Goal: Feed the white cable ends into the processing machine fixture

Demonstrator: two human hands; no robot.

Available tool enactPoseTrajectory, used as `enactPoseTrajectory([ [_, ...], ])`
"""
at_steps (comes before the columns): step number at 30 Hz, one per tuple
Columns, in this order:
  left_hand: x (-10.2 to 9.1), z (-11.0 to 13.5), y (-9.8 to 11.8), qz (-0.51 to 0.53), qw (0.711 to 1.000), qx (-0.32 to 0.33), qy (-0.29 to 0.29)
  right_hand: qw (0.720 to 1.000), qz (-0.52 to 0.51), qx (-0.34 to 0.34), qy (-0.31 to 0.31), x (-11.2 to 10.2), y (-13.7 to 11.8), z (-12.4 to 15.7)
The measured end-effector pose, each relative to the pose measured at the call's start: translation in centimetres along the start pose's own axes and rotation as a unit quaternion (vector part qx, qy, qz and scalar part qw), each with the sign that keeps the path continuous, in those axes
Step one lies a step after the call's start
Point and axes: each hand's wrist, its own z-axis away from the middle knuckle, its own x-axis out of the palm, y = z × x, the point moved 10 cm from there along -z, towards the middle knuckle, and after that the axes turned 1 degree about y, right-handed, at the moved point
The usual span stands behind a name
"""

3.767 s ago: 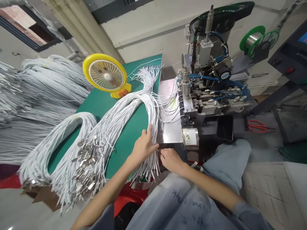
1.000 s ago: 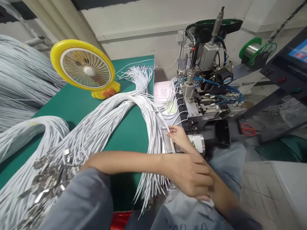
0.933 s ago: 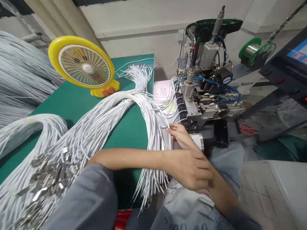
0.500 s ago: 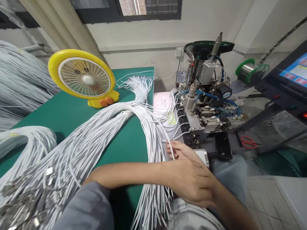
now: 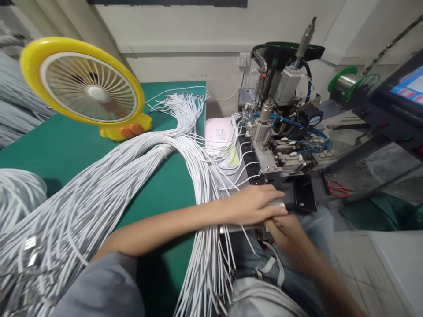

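Observation:
My left hand point(image 5: 254, 204) reaches across my body and lies on the front edge of the metal plate point(image 5: 220, 132), fingers stretched out over a small silver cylinder point(image 5: 276, 203). A thin white cable trails down from under its palm. Just below it is my right hand point(image 5: 286, 230), blurred, with its fingers hidden beneath the left hand. A thick bundle of white cables point(image 5: 205, 176) runs over the green mat point(image 5: 66, 145) and hangs off the table edge beside my left forearm. Several cable ends lie plugged into the machine point(image 5: 280, 132).
A yellow desk fan point(image 5: 86, 88) stands at the back left of the mat. Metal-tipped cable ends point(image 5: 29, 246) pile at the lower left. Red scissors point(image 5: 333, 188) and a black tray point(image 5: 302, 196) lie right of the machine, with a green wire spool point(image 5: 346, 81) and a control screen point(image 5: 406, 86) beyond.
My left hand has moved forward from my right forearm onto the plate's front edge. My right hand has drawn back from the cables to below the left hand. The view shifted left.

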Motion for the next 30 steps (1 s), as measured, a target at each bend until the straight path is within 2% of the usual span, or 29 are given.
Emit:
enactPoseTrajectory([
  [2, 0.4, -0.1, -1.5, 0.039, 0.997, -0.056, -0.033, 0.999, -0.007, -0.006, 0.043, -3.0, -0.1, 0.3],
  [5, 0.6, -0.6, -1.5, 0.071, 0.993, -0.067, -0.064, 0.983, -0.131, 0.011, 0.127, -6.3, 0.6, 0.3],
  [7, 0.4, -0.9, -1.0, 0.081, 0.992, -0.058, -0.076, 0.958, -0.248, 0.015, 0.142, -6.6, 1.3, 0.0],
  [10, -0.2, -1.4, -0.7, 0.09, 0.992, -0.059, -0.064, 0.913, -0.385, 0.003, 0.133, -5.7, 1.8, -0.6],
  [12, -0.5, -1.5, -0.9, 0.092, 0.993, -0.063, -0.047, 0.888, -0.441, -0.006, 0.127, -5.2, 2.0, -0.9],
  [14, -0.6, -1.5, -1.1, 0.09, 0.993, -0.067, -0.037, 0.879, -0.463, -0.005, 0.118, -4.9, 2.1, -1.2],
  [17, -0.3, -1.4, -1.3, 0.094, 0.992, -0.072, -0.033, 0.899, -0.417, -0.012, 0.136, -5.3, 2.1, -1.3],
  [21, -0.8, -1.4, -0.8, 0.124, 0.99, -0.063, 0.014, 0.934, -0.269, -0.089, 0.219, -7.1, 0.3, -0.6],
  [24, -1.4, -1.4, -0.7, 0.133, 0.988, -0.057, 0.052, 0.94, -0.227, -0.135, 0.215, -7.2, -1.1, -0.5],
  [27, -1.4, -1.3, -0.6, 0.125, 0.99, -0.048, 0.052, 0.946, -0.201, -0.158, 0.201, -7.4, -1.7, -0.7],
  [30, -1.5, -1.2, -0.2, 0.081, 0.995, -0.018, 0.057, 0.954, -0.136, -0.159, 0.216, -8.1, -2.0, -0.8],
])
